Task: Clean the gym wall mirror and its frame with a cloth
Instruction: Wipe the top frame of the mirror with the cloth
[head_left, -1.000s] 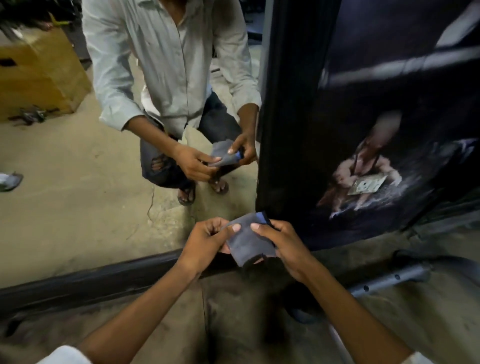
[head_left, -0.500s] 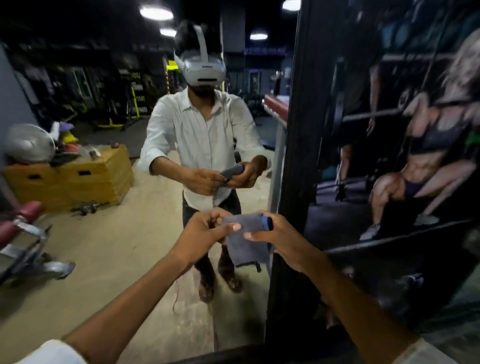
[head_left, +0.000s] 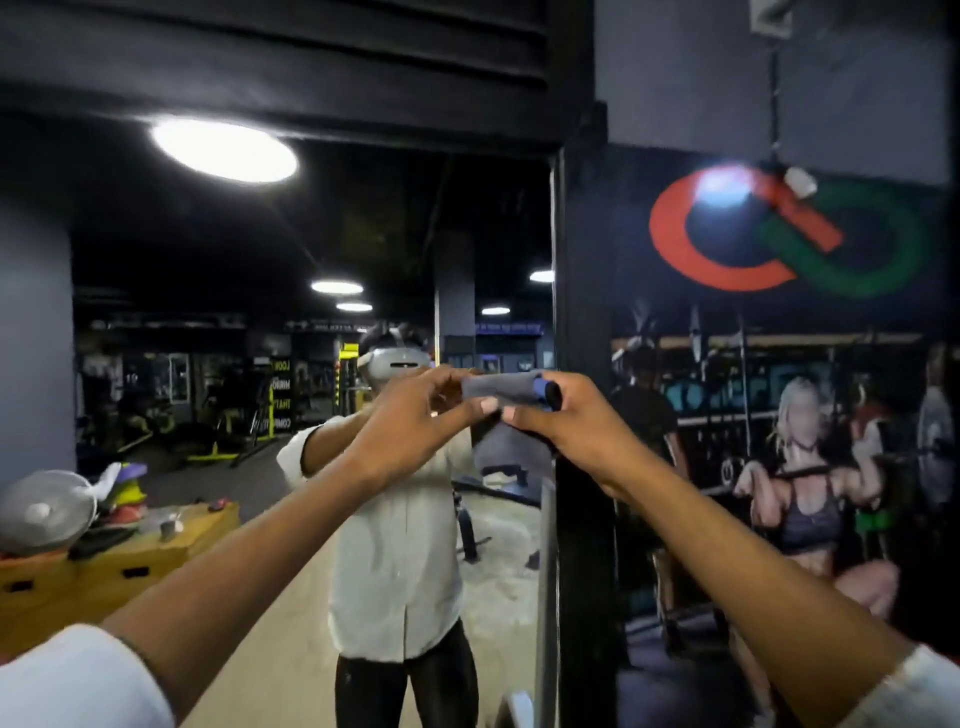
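Leftmost, the mirror (head_left: 156, 338) gives back the gym hall. It shows one white fan (head_left: 41, 512) on a yellow box (head_left: 104, 571) that serves as a counter for some small clutter. It also shows five round ceiling lights (head_left: 223, 150) by my count, the nearest large and the rest small and far. Further in, the left hand (head_left: 415, 415) is raised to about head height. Its grip is a pinch, thumb below and fingertips above, on the left end of the one cloth (head_left: 498, 387). This is a grey piece with a blue edge, folded or rolled into a short bar. The cloth sits in the air between the two hands, in front of the glass near its right edge. Whether it touches the glass cannot be told, though it looks apart from it. The right hand (head_left: 566, 421) has its grip curled round the cloth's right end, where the blue edge shows. Just behind that hand runs the black frame (head_left: 579, 260), with one upright and one top rail in view. Right of it is one wall poster (head_left: 779, 415) of people lifting. The step in hand appears to be readying the cloth, folding it into a pad, with wiping of the upper glass or frame not yet begun. The next move calls for one hand to take the pad flat, press it to the surface and stroke evenly, keeping the fold from opening.
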